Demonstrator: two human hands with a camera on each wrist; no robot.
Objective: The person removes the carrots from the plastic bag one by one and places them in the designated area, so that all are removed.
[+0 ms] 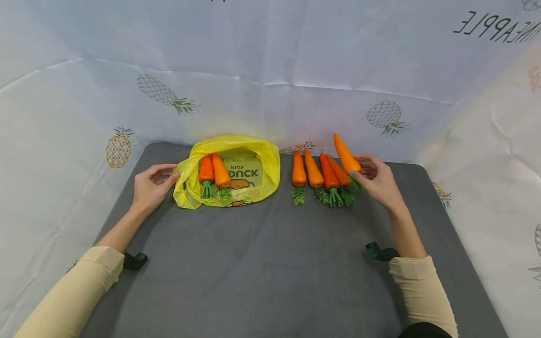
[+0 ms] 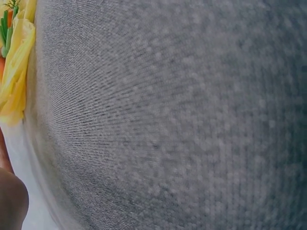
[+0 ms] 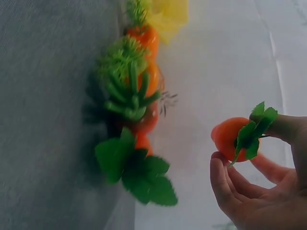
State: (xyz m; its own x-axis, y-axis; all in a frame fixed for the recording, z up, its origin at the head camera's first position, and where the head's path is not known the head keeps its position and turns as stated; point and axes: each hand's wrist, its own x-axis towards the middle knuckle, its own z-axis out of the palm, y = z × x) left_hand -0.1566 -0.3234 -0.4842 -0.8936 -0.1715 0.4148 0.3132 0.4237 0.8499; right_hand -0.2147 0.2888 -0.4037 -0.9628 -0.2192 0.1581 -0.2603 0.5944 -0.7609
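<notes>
My right hand (image 1: 376, 180) pinches an orange toy carrot (image 1: 345, 152) by its thick leafy end, holding it raised with the tip pointing up and away. In the right wrist view this carrot (image 3: 232, 138) shows its flat green leaves toward the camera. Just left of that hand, a row of several toy carrots (image 1: 314, 171) lies on the grey cloth, green tops toward me. My left hand (image 1: 154, 185) pinches the left rim of a yellow plastic bag (image 1: 270, 173), whose mouth gapes toward me. Inside lie a red-orange carrot (image 1: 206, 169) and an orange carrot (image 1: 220, 171).
A grey cloth (image 1: 253, 263) covers the table. White fabric with pineapple prints (image 1: 384, 115) hangs behind and at both sides, close to the bag and the carrot row. A duck print (image 1: 243, 173) shows inside the bag.
</notes>
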